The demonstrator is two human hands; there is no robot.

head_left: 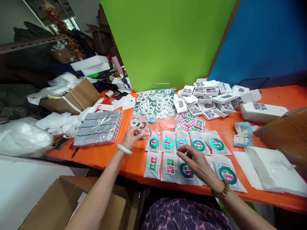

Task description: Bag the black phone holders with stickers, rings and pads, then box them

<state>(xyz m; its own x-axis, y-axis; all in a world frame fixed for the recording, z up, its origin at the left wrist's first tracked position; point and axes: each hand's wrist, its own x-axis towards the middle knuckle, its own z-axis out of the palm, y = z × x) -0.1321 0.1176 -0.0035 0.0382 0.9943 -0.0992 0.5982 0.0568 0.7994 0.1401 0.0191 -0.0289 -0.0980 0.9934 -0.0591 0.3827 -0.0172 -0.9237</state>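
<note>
My left hand (132, 135) pinches a ring-shaped sticker (146, 134), pale side up, at the upper left of the laid-out pouches. Below and to the right, my right hand (199, 163) hovers over the pouches with loosely bent fingers apart and nothing visible in them. The translucent white pouches lie in two rows. Each one I can see clearly bears pink and green cards, like the pouch (146, 171) at front left. Teal rings lie over the cards on several of them, such as the ring (227, 175) at front right. My right hand partly covers the middle pouches.
A bag of loose rings (154, 103) lies behind the pouches, beside piled pink-green cards (189, 123) and white boxes (207, 95). Wrapped grey pouches (97, 127) sit left. White sheets (275, 169) lie right. An open carton (50, 204) stands below the orange table's edge.
</note>
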